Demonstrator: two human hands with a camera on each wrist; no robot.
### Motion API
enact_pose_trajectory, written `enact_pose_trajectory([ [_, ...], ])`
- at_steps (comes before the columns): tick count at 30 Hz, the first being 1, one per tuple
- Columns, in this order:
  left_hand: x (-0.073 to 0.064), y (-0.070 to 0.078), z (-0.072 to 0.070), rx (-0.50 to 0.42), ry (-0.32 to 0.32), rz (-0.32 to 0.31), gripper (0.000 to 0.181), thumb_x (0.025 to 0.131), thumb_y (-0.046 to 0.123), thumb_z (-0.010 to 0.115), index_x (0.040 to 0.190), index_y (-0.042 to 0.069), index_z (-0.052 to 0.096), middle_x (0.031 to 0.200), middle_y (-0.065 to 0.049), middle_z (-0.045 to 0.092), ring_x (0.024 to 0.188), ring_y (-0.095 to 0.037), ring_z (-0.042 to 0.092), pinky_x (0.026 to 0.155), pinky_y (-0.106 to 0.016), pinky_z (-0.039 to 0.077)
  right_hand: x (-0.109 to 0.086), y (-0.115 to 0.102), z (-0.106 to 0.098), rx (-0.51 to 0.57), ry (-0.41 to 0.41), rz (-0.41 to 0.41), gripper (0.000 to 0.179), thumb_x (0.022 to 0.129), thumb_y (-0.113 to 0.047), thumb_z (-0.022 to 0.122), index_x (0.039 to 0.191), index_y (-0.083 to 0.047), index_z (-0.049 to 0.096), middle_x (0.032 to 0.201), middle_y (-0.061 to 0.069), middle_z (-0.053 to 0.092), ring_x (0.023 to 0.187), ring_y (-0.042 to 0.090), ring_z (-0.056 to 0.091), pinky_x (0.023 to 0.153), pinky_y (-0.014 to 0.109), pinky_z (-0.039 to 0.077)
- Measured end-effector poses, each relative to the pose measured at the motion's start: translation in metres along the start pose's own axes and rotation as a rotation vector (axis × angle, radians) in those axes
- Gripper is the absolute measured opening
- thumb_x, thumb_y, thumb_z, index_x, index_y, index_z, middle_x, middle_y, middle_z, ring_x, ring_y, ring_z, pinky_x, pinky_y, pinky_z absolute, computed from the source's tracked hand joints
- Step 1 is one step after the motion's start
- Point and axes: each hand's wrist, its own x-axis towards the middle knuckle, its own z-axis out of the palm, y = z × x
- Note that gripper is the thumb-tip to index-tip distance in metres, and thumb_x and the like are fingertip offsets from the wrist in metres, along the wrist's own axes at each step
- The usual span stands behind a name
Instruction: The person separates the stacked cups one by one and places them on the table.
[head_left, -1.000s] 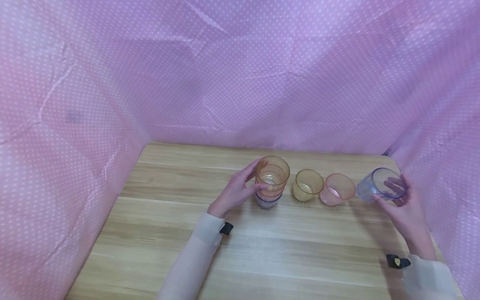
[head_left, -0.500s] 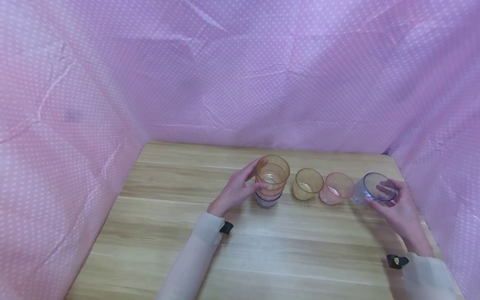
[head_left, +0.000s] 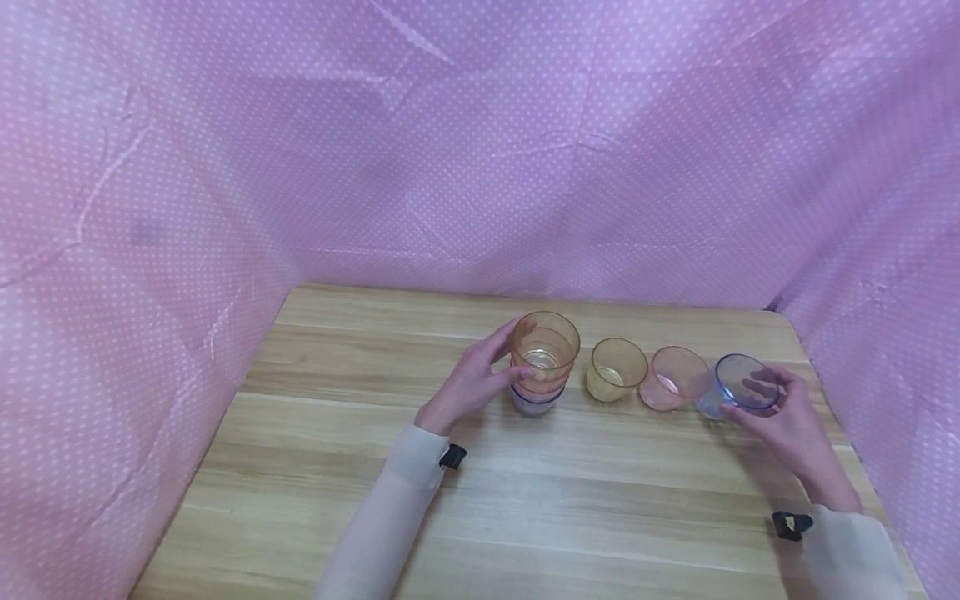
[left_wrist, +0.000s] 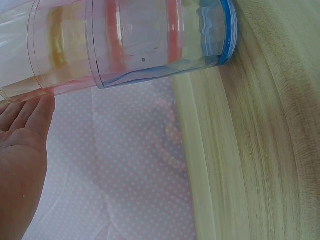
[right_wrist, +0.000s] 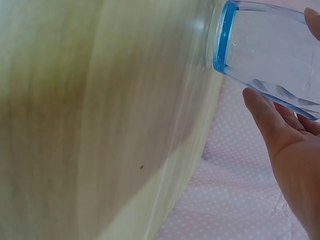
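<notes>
My left hand (head_left: 472,382) grips a stack of nested clear cups by its upper part. An amber cup (head_left: 561,354) is on top, a pink cup (head_left: 551,392) below it, and a blue cup (head_left: 534,408) at the bottom, on the tabletop. In the left wrist view the stack (left_wrist: 142,45) lies sideways across the picture. Farther right, my right hand (head_left: 798,433) holds another blue cup (head_left: 712,404), thumb on the near side and fingers behind. Its base (right_wrist: 223,40) is at or just above the wood; I cannot tell if it touches.
Between the hands stand a yellow cup (head_left: 611,385) and a pink cup (head_left: 663,396), upright and side by side. The wooden table (head_left: 570,517) ends at a pink dotted cloth (head_left: 480,167) behind and at the sides.
My right hand has brought the blue cup left and down, close beside the pink cup, and the cup is less tilted. The left hand and its stack stay in place.
</notes>
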Motion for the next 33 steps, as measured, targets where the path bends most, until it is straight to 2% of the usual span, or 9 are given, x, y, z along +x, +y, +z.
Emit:
enact_pose_trajectory([
  [2, 0.0, 0.0, 0.0, 0.001, 0.003, 0.0, 0.09, 0.089, 0.056, 0.066, 0.16, 0.009, 0.038, 0.155, -0.016, 0.05, 0.142, -0.029, 0.049, 0.119, -0.031, 0.041, -0.001, 0.001, 0.001, -0.005, -0.005, -0.001, 0.084, 0.085, 0.003, 0.083, 0.145, 0.011, 0.025, 0.122, -0.017, 0.052, 0.103, -0.014, 0.057, 0.079, 0.004, 0.052],
  [6, 0.0, -0.001, 0.0, 0.006, 0.008, 0.003, 0.097, 0.085, 0.066, 0.061, 0.159, 0.007, 0.038, 0.154, -0.017, 0.051, 0.141, -0.029, 0.05, 0.118, -0.03, 0.041, 0.0, 0.002, 0.002, 0.002, -0.009, -0.004, 0.08, 0.085, 0.003, 0.083, 0.143, 0.01, 0.028, 0.121, -0.014, 0.054, 0.102, -0.014, 0.058, 0.078, 0.004, 0.053],
  [16, -0.001, -0.001, 0.0, -0.007, 0.001, 0.021, 0.091, 0.089, 0.057, 0.064, 0.16, 0.006, 0.037, 0.155, -0.019, 0.05, 0.142, -0.031, 0.049, 0.119, -0.032, 0.04, 0.001, 0.005, 0.003, -0.009, -0.011, -0.01, 0.087, 0.084, 0.007, 0.082, 0.146, 0.014, 0.022, 0.12, -0.019, 0.052, 0.102, -0.016, 0.057, 0.079, 0.003, 0.051],
  [18, -0.001, -0.001, 0.0, -0.003, 0.0, 0.021, 0.092, 0.089, 0.059, 0.063, 0.16, 0.006, 0.037, 0.155, -0.019, 0.05, 0.142, -0.031, 0.048, 0.119, -0.032, 0.04, 0.002, 0.005, 0.003, -0.024, -0.014, -0.014, 0.092, 0.084, 0.006, 0.082, 0.149, 0.016, 0.019, 0.122, -0.011, 0.054, 0.101, -0.016, 0.056, 0.079, 0.002, 0.051],
  [21, -0.001, 0.0, 0.0, 0.005, -0.003, 0.013, 0.096, 0.087, 0.063, 0.06, 0.16, 0.005, 0.037, 0.155, -0.019, 0.049, 0.143, -0.031, 0.048, 0.119, -0.031, 0.04, 0.001, 0.004, 0.003, -0.054, -0.024, -0.022, 0.099, 0.085, 0.003, 0.083, 0.155, 0.015, 0.013, 0.128, 0.014, 0.054, 0.101, -0.017, 0.052, 0.08, 0.0, 0.048],
  [23, -0.001, 0.001, 0.0, 0.009, -0.005, 0.006, 0.098, 0.086, 0.066, 0.059, 0.16, 0.005, 0.036, 0.155, -0.019, 0.049, 0.143, -0.031, 0.047, 0.119, -0.031, 0.04, 0.0, 0.003, 0.002, -0.071, -0.033, -0.024, 0.105, 0.086, 0.0, 0.083, 0.158, 0.012, 0.008, 0.135, 0.03, 0.048, 0.107, -0.016, 0.05, 0.083, -0.002, 0.045],
  [25, -0.001, 0.001, 0.001, 0.01, -0.005, 0.003, 0.099, 0.086, 0.067, 0.059, 0.16, 0.005, 0.036, 0.156, -0.019, 0.048, 0.143, -0.031, 0.047, 0.119, -0.031, 0.04, -0.002, 0.002, 0.001, -0.076, -0.044, -0.013, 0.11, 0.088, -0.003, 0.082, 0.162, 0.006, 0.002, 0.146, 0.037, 0.038, 0.118, -0.012, 0.047, 0.09, -0.002, 0.041],
  [29, -0.001, 0.001, 0.001, 0.011, -0.001, 0.011, 0.099, 0.086, 0.066, 0.059, 0.159, 0.004, 0.037, 0.156, -0.019, 0.048, 0.143, -0.031, 0.047, 0.119, -0.03, 0.04, -0.009, -0.003, -0.003, -0.048, -0.057, 0.019, 0.11, 0.094, -0.007, 0.077, 0.165, -0.006, -0.007, 0.164, 0.031, 0.019, 0.143, 0.001, 0.031, 0.105, -0.003, 0.027],
  [33, 0.0, 0.001, 0.001, 0.011, 0.003, 0.02, 0.097, 0.087, 0.065, 0.059, 0.159, 0.004, 0.037, 0.155, -0.018, 0.049, 0.143, -0.031, 0.047, 0.119, -0.03, 0.04, -0.014, -0.01, -0.007, -0.018, 0.002, 0.023, 0.1, 0.099, -0.007, 0.07, 0.166, -0.009, -0.005, 0.171, 0.019, 0.014, 0.149, 0.004, 0.022, 0.112, 0.0, 0.022],
])
